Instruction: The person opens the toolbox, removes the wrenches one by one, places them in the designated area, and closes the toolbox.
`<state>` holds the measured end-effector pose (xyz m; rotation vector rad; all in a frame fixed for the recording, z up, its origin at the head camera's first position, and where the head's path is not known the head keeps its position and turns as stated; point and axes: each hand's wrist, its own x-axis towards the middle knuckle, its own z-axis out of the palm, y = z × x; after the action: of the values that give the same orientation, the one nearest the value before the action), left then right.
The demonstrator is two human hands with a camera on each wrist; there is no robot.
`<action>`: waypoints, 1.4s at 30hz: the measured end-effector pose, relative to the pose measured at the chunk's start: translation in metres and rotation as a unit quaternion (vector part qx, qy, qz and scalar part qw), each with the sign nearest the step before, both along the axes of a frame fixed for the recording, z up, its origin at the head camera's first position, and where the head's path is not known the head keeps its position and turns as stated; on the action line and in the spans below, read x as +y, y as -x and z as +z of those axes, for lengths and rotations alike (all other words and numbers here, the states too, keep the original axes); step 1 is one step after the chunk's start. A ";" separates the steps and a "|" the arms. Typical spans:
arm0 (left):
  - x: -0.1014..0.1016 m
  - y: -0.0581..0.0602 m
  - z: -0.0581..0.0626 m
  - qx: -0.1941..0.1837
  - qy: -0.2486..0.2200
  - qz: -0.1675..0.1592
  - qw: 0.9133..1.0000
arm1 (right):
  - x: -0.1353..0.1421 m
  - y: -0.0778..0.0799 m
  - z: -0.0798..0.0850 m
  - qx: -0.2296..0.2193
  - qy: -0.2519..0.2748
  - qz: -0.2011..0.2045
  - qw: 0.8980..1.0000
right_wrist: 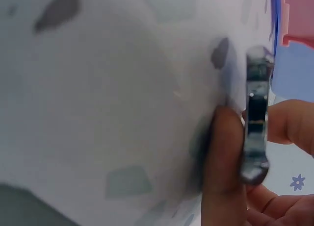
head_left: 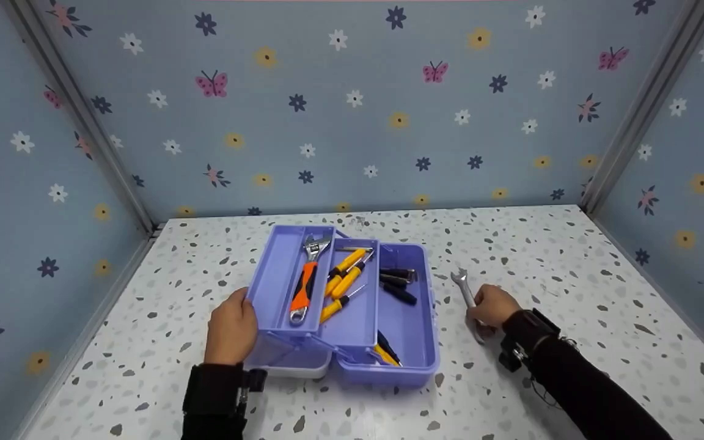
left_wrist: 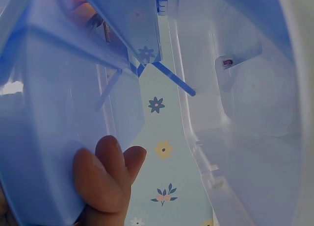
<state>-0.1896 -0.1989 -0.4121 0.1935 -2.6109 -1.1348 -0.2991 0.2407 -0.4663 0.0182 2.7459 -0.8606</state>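
Observation:
A purple toolbox (head_left: 432, 305) stands on the speckled table with its trays fanned out to the left. My left hand (head_left: 230, 327) grips the left edge of the raised upper tray (head_left: 274, 263); the left wrist view shows its fingers (left_wrist: 112, 160) against the tray's underside. To the right of the box, my right hand (head_left: 494, 307) pinches a silver wrench (head_left: 464, 286) low over the tabletop, its open jaw pointing away from me. An adjustable wrench (head_left: 304, 284) with an orange and black handle lies in the upper tray.
Yellow-handled screwdrivers (head_left: 347, 282) lie in the middle tray. Black-handled tools (head_left: 399, 294) and a yellow and black one (head_left: 385, 354) lie in the deep bottom. The lid (head_left: 297, 371) hangs beneath the trays at left. Flowered panels (head_left: 352, 140) wall the table (head_left: 572, 275) in.

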 end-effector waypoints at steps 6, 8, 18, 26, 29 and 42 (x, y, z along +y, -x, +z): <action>0.000 0.000 0.001 0.000 0.006 0.000 1.000 | 0.001 -0.001 0.001 0.004 -0.012 0.000 1.000; 0.000 -0.001 0.001 0.004 0.009 0.000 1.000 | 0.001 -0.002 0.002 0.002 -0.013 0.000 1.000; 0.001 0.000 0.000 0.007 0.012 0.006 1.000 | 0.002 -0.001 0.002 -0.007 -0.003 -0.006 1.000; 0.001 0.000 0.000 0.001 0.008 0.008 1.000 | -0.003 -0.005 0.008 0.030 -0.006 -0.004 1.000; 0.001 -0.001 0.001 0.001 0.006 0.008 1.000 | -0.009 -0.007 0.013 0.075 0.003 -0.002 0.997; 0.002 0.000 0.000 0.007 0.012 0.010 1.000 | -0.065 -0.023 0.016 0.135 0.191 0.008 0.972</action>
<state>-0.1894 -0.1969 -0.4122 0.2044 -2.6034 -1.0930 -0.2759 0.1756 -0.4501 -0.2097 2.7611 -1.4679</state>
